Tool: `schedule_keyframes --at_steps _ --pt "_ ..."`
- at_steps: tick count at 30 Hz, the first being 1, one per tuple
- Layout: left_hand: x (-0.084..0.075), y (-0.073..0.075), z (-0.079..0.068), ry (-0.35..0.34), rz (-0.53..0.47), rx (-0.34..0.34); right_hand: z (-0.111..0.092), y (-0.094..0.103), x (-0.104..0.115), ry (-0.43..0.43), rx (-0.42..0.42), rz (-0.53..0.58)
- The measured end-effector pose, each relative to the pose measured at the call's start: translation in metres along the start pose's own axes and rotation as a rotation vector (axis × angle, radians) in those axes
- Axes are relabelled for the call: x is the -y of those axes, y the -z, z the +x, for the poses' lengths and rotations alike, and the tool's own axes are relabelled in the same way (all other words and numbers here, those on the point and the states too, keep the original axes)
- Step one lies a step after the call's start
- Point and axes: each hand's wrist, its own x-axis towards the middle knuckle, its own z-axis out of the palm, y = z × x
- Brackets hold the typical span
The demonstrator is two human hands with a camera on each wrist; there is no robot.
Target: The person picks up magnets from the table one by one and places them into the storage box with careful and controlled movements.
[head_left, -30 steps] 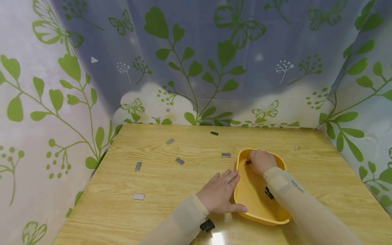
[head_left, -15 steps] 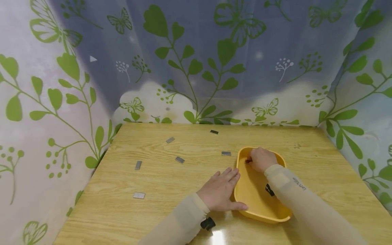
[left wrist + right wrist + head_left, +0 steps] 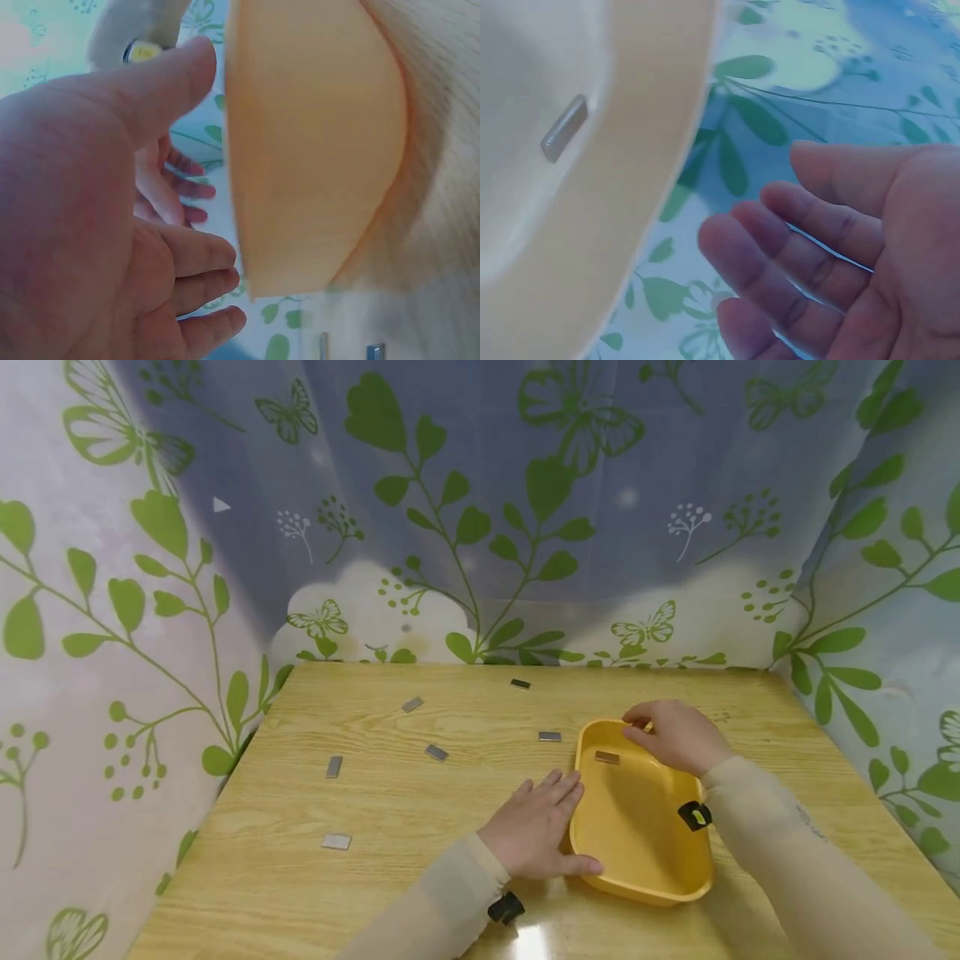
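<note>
A yellow plastic tray (image 3: pixel 637 852) with rounded corners stands right of the table's middle. One small flat rectangular bar (image 3: pixel 607 757) lies inside it, near the far left corner; in the right wrist view this bar (image 3: pixel 565 127) is metallic grey. My left hand (image 3: pixel 534 831) rests along the tray's left side, fingers extended and thumb over the near left rim. In the left wrist view the tray's outer wall (image 3: pixel 315 150) is beside the left fingers. Over the far right rim is my right hand (image 3: pixel 678 737), its fingers loosely bent and nothing between them.
Several similar grey bars lie scattered to the left on the wooden table (image 3: pixel 420 810): a light one (image 3: pixel 336 842) nearest, a dark one (image 3: pixel 520 684) farthest, and another (image 3: pixel 550 737) close to the tray. Leaf-patterned curtains (image 3: pixel 465 510) enclose the back and sides.
My right hand has let go of the bar, leaving it on the tray floor, and has moved up and right to the far rim. The left hand stays at the tray's side.
</note>
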Motion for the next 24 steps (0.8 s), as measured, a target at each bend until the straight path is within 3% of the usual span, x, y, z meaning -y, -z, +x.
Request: schedule_keyframes --at_steps 8,16,24 --pt "0.003 0.012 -0.004 -0.005 0.016 0.012 -0.044 0.011 -0.011 -0.027 -0.076 0.068" --pt "0.007 0.014 -0.006 -0.026 0.028 0.014 -0.083 -0.005 -0.034 -0.119 -0.076 0.076" --pt "0.002 0.008 -0.003 -0.033 0.021 0.016 -0.102 -0.025 -0.046 -0.149 -0.057 0.109"
